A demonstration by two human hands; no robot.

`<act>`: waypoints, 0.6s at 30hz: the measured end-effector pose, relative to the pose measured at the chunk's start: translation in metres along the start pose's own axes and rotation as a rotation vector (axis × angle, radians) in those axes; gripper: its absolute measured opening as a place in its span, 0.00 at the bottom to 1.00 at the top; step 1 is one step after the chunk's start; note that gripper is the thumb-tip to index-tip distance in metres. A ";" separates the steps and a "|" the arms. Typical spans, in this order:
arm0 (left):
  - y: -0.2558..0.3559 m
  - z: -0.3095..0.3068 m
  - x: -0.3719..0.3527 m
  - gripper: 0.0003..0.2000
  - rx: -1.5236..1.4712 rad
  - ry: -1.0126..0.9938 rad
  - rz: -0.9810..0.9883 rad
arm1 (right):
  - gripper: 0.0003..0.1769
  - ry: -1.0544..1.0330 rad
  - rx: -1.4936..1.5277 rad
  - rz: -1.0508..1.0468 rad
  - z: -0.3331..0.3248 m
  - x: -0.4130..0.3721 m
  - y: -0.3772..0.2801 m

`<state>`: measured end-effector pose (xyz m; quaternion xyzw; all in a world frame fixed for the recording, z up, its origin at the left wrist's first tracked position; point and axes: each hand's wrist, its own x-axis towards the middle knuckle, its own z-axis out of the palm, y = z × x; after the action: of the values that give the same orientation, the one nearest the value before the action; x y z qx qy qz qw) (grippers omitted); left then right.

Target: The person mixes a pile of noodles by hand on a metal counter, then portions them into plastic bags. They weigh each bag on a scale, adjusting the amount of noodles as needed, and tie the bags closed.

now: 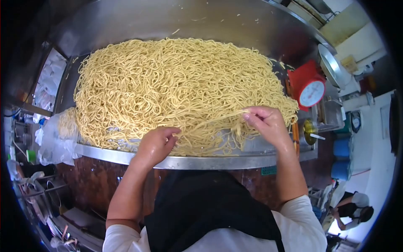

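A wide heap of yellow noodles (176,80) covers most of a metal tray (105,155). My right hand (266,122) pinches a few noodle strands at the heap's front right, and they stretch leftward from its fingertips over the pile. Near the tray's front edge, my left hand (157,143) is held over the noodles with thumb and fingers apart; nothing shows between them. Loose strands lie on the bare metal between the two hands.
Right of the tray stand a red scale (308,89) with a metal pan (331,65) and a container of yellow liquid (310,131). A plastic bag (56,136) with noodles hangs at the left corner. Another person (354,208) is at the far lower right.
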<state>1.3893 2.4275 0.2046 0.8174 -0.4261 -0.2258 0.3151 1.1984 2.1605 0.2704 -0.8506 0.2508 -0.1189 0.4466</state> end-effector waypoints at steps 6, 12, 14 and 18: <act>-0.006 0.070 0.005 0.10 0.188 -0.254 0.201 | 0.08 0.138 0.158 0.032 -0.020 -0.003 -0.004; -0.005 0.100 0.021 0.08 0.488 -0.323 0.204 | 0.08 0.361 0.261 -0.016 -0.046 -0.005 -0.030; -0.008 0.097 0.018 0.08 0.479 -0.284 0.255 | 0.08 0.446 0.376 -0.087 -0.070 -0.006 -0.024; -0.004 0.093 0.015 0.07 0.449 -0.289 0.163 | 0.10 0.638 0.531 -0.377 -0.097 -0.010 -0.038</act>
<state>1.3399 2.3866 0.1350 0.7892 -0.5702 -0.2138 0.0792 1.1610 2.1155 0.3569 -0.6583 0.1774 -0.5146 0.5199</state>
